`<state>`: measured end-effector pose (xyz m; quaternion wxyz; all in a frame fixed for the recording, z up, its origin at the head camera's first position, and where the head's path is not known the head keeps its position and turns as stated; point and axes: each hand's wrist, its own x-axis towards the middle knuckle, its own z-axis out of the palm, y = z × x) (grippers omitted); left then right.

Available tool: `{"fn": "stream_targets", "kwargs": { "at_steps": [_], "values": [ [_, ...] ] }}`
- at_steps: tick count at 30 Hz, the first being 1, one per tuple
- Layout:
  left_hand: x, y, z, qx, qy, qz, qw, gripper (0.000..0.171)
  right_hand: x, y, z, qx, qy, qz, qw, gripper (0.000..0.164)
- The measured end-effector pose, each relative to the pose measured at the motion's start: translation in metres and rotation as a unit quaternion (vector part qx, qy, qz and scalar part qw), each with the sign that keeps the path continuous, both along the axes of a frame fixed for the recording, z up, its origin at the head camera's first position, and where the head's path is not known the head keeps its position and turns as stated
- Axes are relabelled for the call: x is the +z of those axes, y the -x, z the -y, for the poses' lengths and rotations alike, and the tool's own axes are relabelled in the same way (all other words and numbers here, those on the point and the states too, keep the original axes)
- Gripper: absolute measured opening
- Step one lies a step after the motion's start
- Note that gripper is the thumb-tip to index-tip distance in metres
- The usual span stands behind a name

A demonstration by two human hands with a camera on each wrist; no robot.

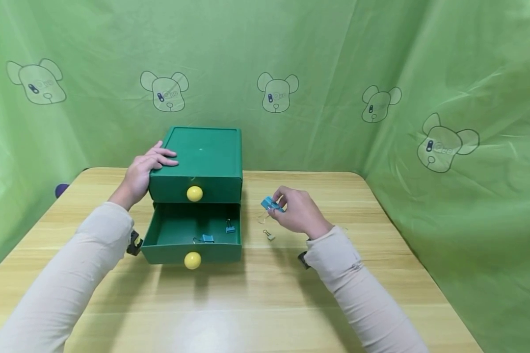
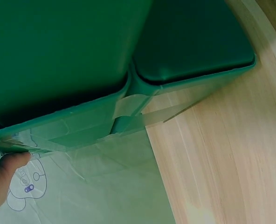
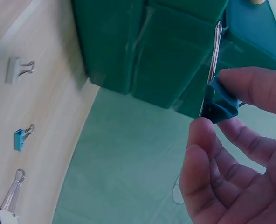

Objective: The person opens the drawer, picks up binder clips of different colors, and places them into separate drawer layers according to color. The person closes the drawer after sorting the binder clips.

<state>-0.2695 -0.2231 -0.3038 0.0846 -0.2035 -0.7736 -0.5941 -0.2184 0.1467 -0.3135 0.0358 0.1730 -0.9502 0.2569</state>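
A blue binder clip point(image 1: 269, 203) is pinched between thumb and fingers of my right hand point(image 1: 299, 211), above the table to the right of the green drawer unit point(image 1: 209, 152). In the right wrist view, the silver wire handle of the held clip point(image 3: 222, 102) points up. My left hand point(image 1: 146, 169) rests at the left edge of the unit's top, its fingers laid over it. The left wrist view shows the thumb point(image 2: 14, 161) against the unit's side. The lower drawer point(image 1: 163, 253) is pulled out, with two blue binder clips point(image 1: 207, 239) inside it.
A pale binder clip point(image 3: 13, 70), a small blue one point(image 3: 19, 140) and a larger one point(image 3: 8, 217) lie on the wooden table point(image 1: 265, 304). The upper drawer, with its yellow knob point(image 1: 195, 193), is closed. A green curtain point(image 1: 327, 132) surrounds the back and sides.
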Motion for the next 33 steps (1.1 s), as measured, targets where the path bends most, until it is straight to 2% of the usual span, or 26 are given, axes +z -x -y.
{"fn": "stream_targets", "kwargs": {
  "at_steps": [15,27,33],
  "values": [
    [0.001,-0.001,-0.001,-0.001,-0.001,-0.004,1.0000,0.041,0.014,-0.011,0.021,0.027,0.016,-0.006,0.999,0.019],
    [0.001,-0.001,-0.001,0.003,0.002,-0.007,1.0000,0.040,0.019,-0.017,0.037,0.050,0.028,0.006,0.998,0.017],
    [0.000,-0.001,0.000,0.000,-0.001,-0.010,0.9999,0.041,0.022,-0.020,0.045,0.052,0.030,0.027,0.998,0.017]
  ]
}}
